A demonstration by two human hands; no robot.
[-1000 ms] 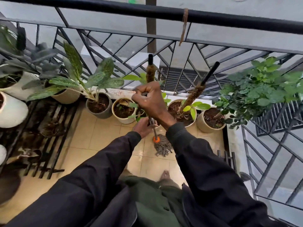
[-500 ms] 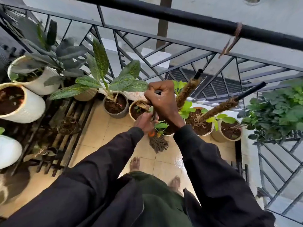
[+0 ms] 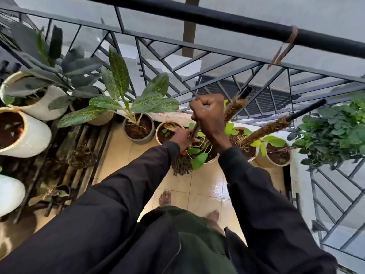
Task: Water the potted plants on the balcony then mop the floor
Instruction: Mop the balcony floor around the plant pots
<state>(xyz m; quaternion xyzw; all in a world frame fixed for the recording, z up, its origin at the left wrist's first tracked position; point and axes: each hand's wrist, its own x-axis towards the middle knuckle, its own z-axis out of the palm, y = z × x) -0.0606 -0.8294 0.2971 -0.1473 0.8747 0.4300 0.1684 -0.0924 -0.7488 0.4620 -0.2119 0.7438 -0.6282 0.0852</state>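
Both my hands grip a thin mop handle (image 3: pixel 194 129) that stands nearly upright in front of me. My right hand (image 3: pixel 207 113) is fisted round its top; my left hand (image 3: pixel 182 138) holds it lower down. The grey stringy mop head (image 3: pixel 180 165) lies on the wet, shiny beige tiles (image 3: pixel 209 186), just in front of a row of potted plants. A grey pot (image 3: pixel 139 129) with spotted leaves and a cream pot (image 3: pixel 167 130) stand left of the handle. Pots with moss poles (image 3: pixel 262 133) stand to its right.
A black metal railing (image 3: pixel 217 18) runs behind the pots and down the right side. White ribbed pots (image 3: pixel 29 135) sit on a dark slatted rack (image 3: pixel 83 155) at the left. A leafy bush (image 3: pixel 333 133) hangs at the right. My bare feet (image 3: pixel 165 197) stand on the tiles.
The view has swung left and closer to the pots. The mop head has slid forward to the pots' base, and my hands have risen along with the handle.
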